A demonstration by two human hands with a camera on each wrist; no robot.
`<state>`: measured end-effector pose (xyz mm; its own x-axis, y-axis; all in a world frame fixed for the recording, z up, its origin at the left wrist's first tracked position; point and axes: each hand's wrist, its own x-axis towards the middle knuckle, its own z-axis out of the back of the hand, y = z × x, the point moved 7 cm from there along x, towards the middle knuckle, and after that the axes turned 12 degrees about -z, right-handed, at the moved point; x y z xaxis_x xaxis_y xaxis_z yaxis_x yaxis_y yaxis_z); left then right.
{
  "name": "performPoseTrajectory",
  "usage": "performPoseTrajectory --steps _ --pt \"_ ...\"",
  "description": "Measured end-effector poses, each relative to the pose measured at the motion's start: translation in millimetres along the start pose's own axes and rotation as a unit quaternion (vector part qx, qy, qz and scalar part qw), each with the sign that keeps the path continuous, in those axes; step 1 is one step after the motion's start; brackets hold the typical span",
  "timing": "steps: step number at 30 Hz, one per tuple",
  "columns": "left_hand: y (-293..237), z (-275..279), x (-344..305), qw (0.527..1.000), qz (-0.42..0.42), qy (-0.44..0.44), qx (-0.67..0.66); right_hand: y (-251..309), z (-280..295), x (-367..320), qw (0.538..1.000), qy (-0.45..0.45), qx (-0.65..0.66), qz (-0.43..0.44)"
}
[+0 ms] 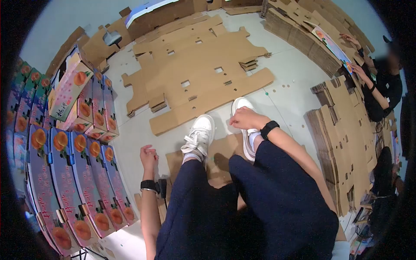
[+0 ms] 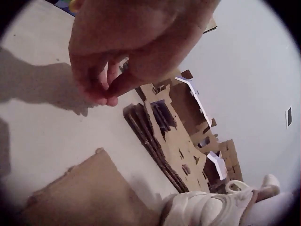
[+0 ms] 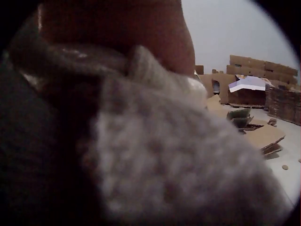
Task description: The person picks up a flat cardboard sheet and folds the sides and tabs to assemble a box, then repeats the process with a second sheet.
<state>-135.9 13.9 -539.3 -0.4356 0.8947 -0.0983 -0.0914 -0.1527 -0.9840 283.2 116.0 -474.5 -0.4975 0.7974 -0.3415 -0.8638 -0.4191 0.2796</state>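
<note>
Handling appears paused: left hand [image 1: 150,157] and right hand [image 1: 248,118] hang loose, grip released. Flattened cardboard [image 1: 195,63] lies on the floor [image 1: 288,65], far of the shoes [image 1: 203,128]; lifting would require a forward reach.

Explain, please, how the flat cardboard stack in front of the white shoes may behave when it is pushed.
The cardboard stack probably will not tip, as it lies broad and flat. Its layered edges suggest several sheets, which may slide apart. Thin flaps at its border could bend or catch.
</note>
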Motion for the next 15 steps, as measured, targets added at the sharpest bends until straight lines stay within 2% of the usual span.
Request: performPoseTrajectory --steps 2,4,5,6,7,8,9,10,11,12,14,15 --pt "-12.9 -6.5 -10.6 0.999 -0.028 0.024 0.011 -1.4 9.9 1.3 1.0 -0.012 0.005 0.021" --pt "-23.3 -22.7 -27.9 0.988 -0.026 0.15 0.024 -6.2 20.1 8.0 0.995 0.067 0.072 -0.021" --pt "-30.4 -22.2 -36.2 0.988 -0.03 0.148 0.027 -4.1 32.3 22.6 0.997 0.056 0.032 -0.052" --pt "-41.5 -25.4 -45.6 0.986 -0.04 0.155 0.045 33.6 85.3 11.3 0.998 -0.048 -0.02 -0.035" --pt "-47.2 -28.7 -53.3 0.984 -0.049 0.162 0.06 57.8 101.4 15.2 0.993 -0.106 -0.032 0.033" --pt "-43.9 -30.1 -59.7 0.984 -0.052 0.162 0.058 95.3 121.6 14.9 0.988 -0.116 -0.087 0.059" --pt "-41.2 -26.1 -64.2 0.984 -0.079 0.129 0.092 147.3 144.3 -6.4 0.934 -0.286 -0.076 0.201" --pt "-48.4 -24.4 -68.0 0.981 -0.109 0.096 0.127 203.3 156.3 -15.8 0.936 -0.247 -0.159 0.196" --pt "-48.3 -28.0 -74.1 0.984 -0.087 0.09 0.128 250.3 165.0 -38.9 0.903 -0.296 -0.1 0.294" --pt "-60.6 -32.2 -77.8 0.984 -0.094 0.087 0.127 295.3 150.8 -46.9 0.895 -0.264 -0.118 0.339" --pt "-86.7 -39.1 -88.9 0.985 -0.09 0.093 0.111 356.5 130.1 -97.6 0.902 -0.121 0.009 0.415" --pt "-100.5 -40.9 -95.7 0.986 -0.087 0.097 0.102 364.6 88.3 -101.0 0.908 0.087 0.121 0.391"
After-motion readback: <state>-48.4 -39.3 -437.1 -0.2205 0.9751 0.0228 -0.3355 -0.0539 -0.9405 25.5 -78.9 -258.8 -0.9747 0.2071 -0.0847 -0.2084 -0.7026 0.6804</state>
